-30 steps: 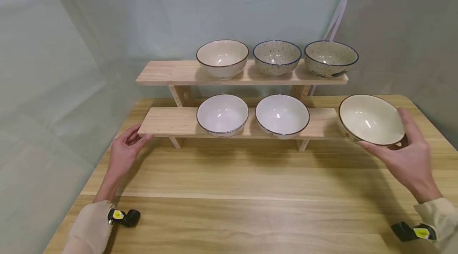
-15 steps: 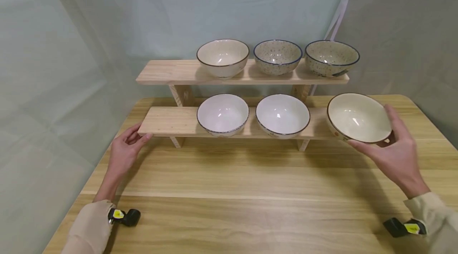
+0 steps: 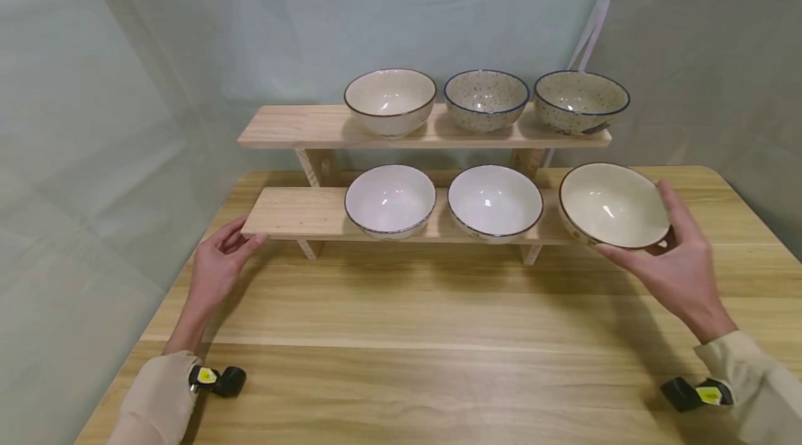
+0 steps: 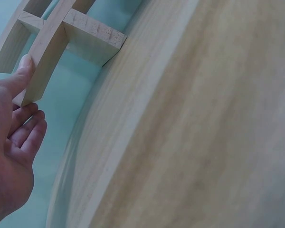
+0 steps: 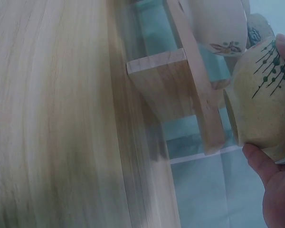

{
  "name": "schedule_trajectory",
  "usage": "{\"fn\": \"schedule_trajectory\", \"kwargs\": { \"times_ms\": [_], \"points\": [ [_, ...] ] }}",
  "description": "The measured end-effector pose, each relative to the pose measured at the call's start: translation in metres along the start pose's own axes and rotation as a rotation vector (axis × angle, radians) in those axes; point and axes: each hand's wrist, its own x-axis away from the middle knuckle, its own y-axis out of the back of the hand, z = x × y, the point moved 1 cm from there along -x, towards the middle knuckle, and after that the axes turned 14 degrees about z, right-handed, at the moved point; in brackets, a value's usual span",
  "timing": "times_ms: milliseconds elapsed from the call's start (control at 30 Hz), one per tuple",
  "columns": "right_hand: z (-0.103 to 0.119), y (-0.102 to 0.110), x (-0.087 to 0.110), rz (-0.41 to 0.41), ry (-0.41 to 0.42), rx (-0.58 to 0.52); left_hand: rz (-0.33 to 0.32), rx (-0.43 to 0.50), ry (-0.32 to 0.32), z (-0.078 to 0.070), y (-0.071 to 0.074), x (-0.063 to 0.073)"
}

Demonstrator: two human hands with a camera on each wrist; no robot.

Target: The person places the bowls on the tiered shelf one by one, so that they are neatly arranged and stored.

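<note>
My right hand (image 3: 679, 271) holds a cream bowl (image 3: 614, 205) with a brown rim at the right end of the lower shelf (image 3: 301, 212). Thumb and fingers span the bowl's right side. In the right wrist view the bowl (image 5: 261, 95) shows a green sprig pattern, and its foot faces the shelf board (image 5: 206, 114); whether they touch I cannot tell. My left hand (image 3: 216, 267) grips the left end of that shelf, thumb on the board's edge and fingers beneath, as the left wrist view of the board (image 4: 40, 71) also shows.
Two white bowls (image 3: 390, 201) (image 3: 495, 203) stand on the lower shelf. Above, the upper shelf (image 3: 291, 126) bears a cream bowl (image 3: 390, 102) and two speckled blue-rimmed bowls (image 3: 486, 100) (image 3: 581, 102). The wooden table (image 3: 401, 333) extends in front; a pale cloth wall (image 3: 407, 6) hangs behind.
My right hand has moved left with the cream bowl, bringing it from beyond the shelf's right end to over that end. The left hand has stayed put.
</note>
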Motion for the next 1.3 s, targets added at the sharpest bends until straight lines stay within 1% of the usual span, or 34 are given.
{"fn": "schedule_trajectory", "kwargs": {
  "times_ms": [100,367,533,833,1300],
  "points": [
    [0.000,-0.002,-0.001,0.004,-0.008,-0.007,-0.004,0.001,-0.005,0.000,0.000,0.000],
    [-0.002,-0.005,-0.003,0.012,0.011,0.010,-0.005,0.001,-0.002,-0.001,0.000,0.000],
    [-0.002,-0.006,-0.004,0.017,0.012,0.018,-0.003,-0.002,-0.014,-0.001,-0.001,0.000],
    [-0.003,-0.009,-0.005,0.019,-0.002,0.024,0.000,-0.011,-0.017,-0.001,-0.001,0.000],
    [-0.004,-0.012,-0.007,0.017,0.028,0.012,-0.007,-0.002,-0.011,0.000,-0.001,-0.001]
  ]
}}
